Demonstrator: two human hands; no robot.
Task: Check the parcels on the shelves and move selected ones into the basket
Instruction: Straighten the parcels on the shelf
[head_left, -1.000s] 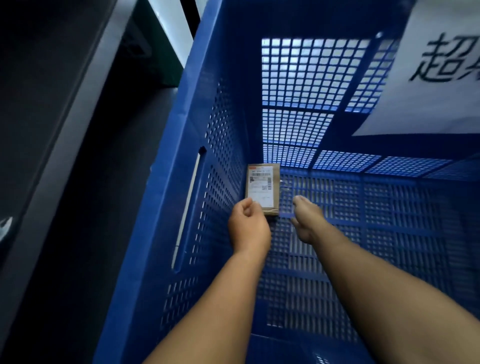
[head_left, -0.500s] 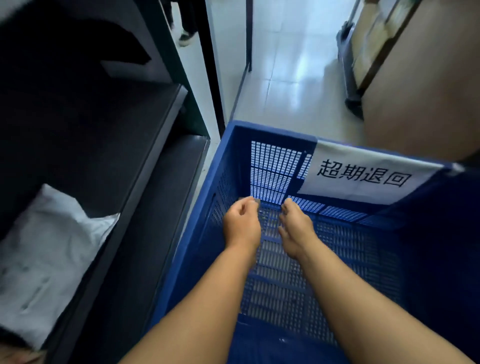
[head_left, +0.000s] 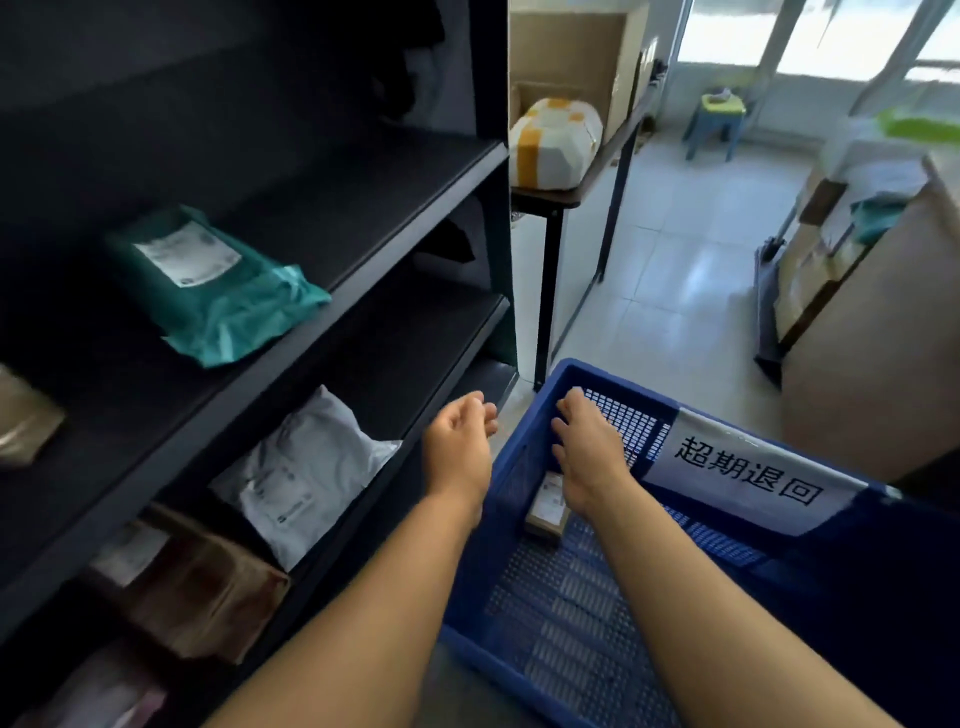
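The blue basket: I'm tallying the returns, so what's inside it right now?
Inside the blue basket lies one small brown parcel with a white label, on the mesh floor. The right hand covers part of it; the near right corner is hidden by the forearm.

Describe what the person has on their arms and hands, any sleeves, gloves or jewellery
Both forearms are bare up to the frame edge, with no sleeve in view. The left hand and right hand wear no gloves. No watch, bracelet or ring shows on either wrist or on the fingers that can be seen.
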